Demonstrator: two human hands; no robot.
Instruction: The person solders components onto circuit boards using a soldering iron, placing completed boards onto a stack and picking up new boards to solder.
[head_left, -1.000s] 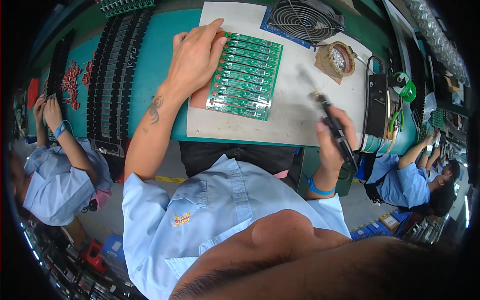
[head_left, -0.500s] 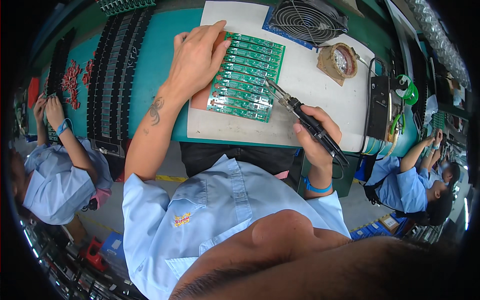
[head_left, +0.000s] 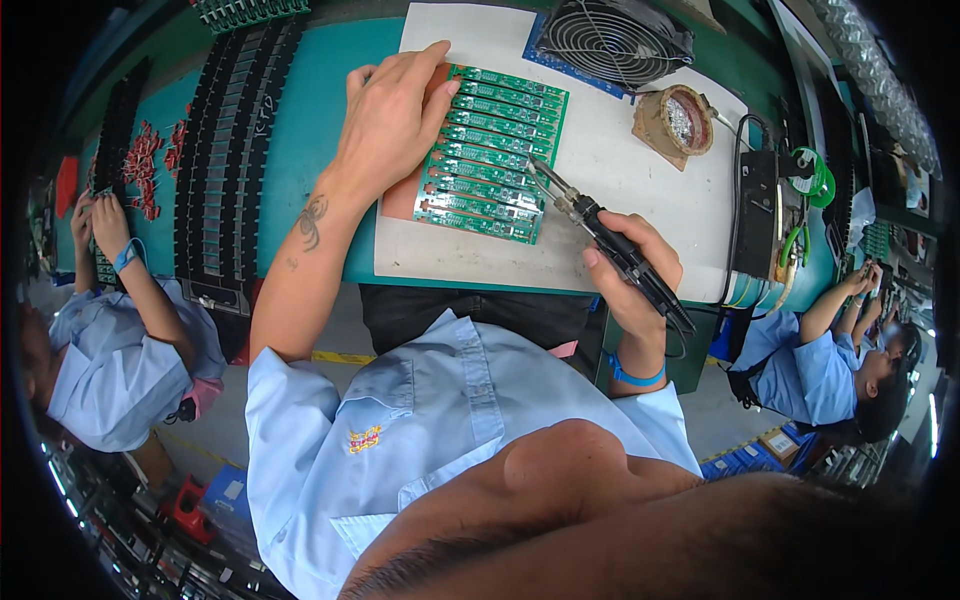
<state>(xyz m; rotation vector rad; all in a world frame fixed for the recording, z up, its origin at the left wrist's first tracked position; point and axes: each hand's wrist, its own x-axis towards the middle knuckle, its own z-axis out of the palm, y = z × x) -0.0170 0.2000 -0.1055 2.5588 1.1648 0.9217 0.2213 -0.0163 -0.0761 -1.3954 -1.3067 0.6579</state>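
Your right hand (head_left: 630, 270) grips the iron (head_left: 600, 235) shut, its tip pointing up-left onto the panel (head_left: 490, 150) just beyond, while your left hand (head_left: 395, 115) lies spread flat on the panel's left edge.

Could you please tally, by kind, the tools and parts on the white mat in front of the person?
Green circuit board panel, under the left hand: 1
Soldering iron, in the right hand: 1
Tip-cleaner holder with wire wool: 1
Cooling fan, at the mat's far edge: 1
Total: 4
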